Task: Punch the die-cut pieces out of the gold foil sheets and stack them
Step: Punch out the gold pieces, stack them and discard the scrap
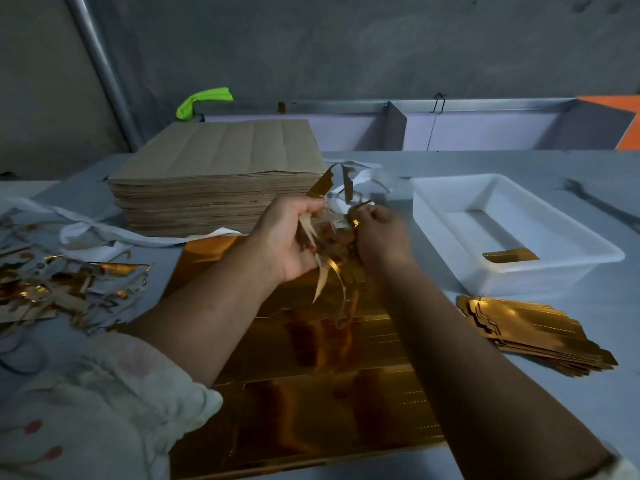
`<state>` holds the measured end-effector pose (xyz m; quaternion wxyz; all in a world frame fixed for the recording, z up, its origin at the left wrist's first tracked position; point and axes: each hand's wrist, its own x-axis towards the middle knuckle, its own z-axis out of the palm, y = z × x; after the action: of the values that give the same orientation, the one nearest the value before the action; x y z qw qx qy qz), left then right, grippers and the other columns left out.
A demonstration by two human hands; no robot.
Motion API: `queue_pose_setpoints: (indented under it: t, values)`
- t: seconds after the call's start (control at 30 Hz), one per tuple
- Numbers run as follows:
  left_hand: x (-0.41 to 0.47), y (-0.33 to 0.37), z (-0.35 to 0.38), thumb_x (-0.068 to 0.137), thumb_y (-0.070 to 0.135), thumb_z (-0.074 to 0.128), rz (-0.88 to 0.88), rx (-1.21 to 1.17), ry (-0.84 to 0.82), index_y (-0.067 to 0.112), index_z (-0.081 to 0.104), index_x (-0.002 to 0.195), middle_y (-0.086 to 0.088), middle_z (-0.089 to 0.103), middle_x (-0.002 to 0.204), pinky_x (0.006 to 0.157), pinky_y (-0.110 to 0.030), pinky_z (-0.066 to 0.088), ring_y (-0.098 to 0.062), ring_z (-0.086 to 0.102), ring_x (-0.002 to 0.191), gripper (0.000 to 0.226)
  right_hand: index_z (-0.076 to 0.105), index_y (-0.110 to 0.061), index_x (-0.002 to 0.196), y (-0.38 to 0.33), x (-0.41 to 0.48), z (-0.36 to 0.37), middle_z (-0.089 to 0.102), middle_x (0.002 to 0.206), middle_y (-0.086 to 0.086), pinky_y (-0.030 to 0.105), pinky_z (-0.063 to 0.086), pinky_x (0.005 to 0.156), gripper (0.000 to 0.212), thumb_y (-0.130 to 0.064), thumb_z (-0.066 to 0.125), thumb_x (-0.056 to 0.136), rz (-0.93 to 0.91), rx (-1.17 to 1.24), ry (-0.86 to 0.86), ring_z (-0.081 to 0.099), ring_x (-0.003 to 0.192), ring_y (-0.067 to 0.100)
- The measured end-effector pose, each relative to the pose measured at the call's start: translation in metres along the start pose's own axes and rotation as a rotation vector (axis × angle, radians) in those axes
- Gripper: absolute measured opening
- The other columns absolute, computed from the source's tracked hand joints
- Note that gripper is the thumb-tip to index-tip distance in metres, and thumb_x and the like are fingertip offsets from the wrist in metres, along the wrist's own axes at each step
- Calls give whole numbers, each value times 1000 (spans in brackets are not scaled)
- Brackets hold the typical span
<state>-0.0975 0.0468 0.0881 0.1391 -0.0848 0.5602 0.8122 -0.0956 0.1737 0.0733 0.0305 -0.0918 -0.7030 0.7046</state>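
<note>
A stack of gold foil sheets [311, 393] lies flat on the table in front of me. Above its far end my left hand [287, 237] and my right hand [381, 237] both grip one bundle of gold foil scrap strips [332, 244], thin ribbons hanging down and ends sticking up. A fanned stack of punched gold pieces [533, 334] lies to the right of the sheets. One more gold piece [510, 255] rests inside the white plastic tray [460, 268].
A tall pile of brown paper sheets [221, 181] stands behind the hands. A heap of gold and white scrap [59, 289] covers the table's left side, with white strips [104, 233] near it. A metal tool [602, 206] lies at far right.
</note>
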Motion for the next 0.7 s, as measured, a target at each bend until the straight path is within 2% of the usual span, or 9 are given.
queue_pose_setpoints:
  t: [0.07,0.13,0.23,0.33,0.4,0.5,0.6,0.67,0.7]
  values:
    - [-3,-1,11,74,15,65,14,52,-52,13,75,64,-6,72,74,67,-33,58,-21,70,66,14,65,-16,102,5,-8,13,71,96,8,43,58,81,19,-17,47,100,-81,-165,-55,69,90,23]
    - [-3,-2,20,78,7,67,53,152,23,12,72,72,-2,72,67,51,-25,53,-16,70,60,9,64,-11,108,7,-12,19,69,100,9,42,56,83,21,-12,46,96,-187,-327,-73,66,95,24]
    - [-1,1,21,82,7,69,39,125,121,11,69,84,-1,71,65,49,-24,52,-15,69,56,5,62,-11,111,5,-12,20,61,103,6,32,49,75,22,-21,48,97,-353,-559,-87,61,99,25]
    - [1,7,15,91,8,60,23,18,184,8,65,84,-2,69,57,42,-25,51,-15,67,47,8,60,-18,124,0,-14,21,48,113,4,45,45,97,34,-34,49,96,-430,-738,-109,47,115,27]
    - [2,7,12,93,7,57,31,-1,267,6,64,82,-3,66,52,39,-26,50,-16,65,43,13,56,-22,121,-1,-18,22,50,114,1,50,43,100,31,-34,54,92,-416,-709,-142,47,117,28]
    - [5,6,10,95,1,47,32,-22,329,5,62,85,-7,65,53,38,-24,49,-18,66,46,19,45,-27,114,-2,-22,23,61,110,1,51,48,96,25,-34,56,93,-374,-473,-189,59,107,26]
    - [6,8,4,95,-1,39,40,-21,335,4,60,103,-11,64,72,46,-27,51,-25,67,66,23,45,-30,120,-7,-27,17,61,112,-3,37,48,89,25,-42,50,99,-283,-207,-431,60,106,14]
    - [6,12,0,98,1,34,35,-12,315,1,58,102,-13,63,68,42,-27,51,-25,66,57,25,48,-35,120,-7,-26,11,63,109,-6,29,52,81,29,-39,61,95,-257,-166,-552,62,99,7]
    - [6,13,-1,100,3,33,18,-6,305,-1,59,95,-13,64,63,39,-27,51,-24,66,51,27,48,-36,122,-5,-24,10,64,108,-5,30,55,80,38,-30,69,91,-251,-170,-563,65,97,9]
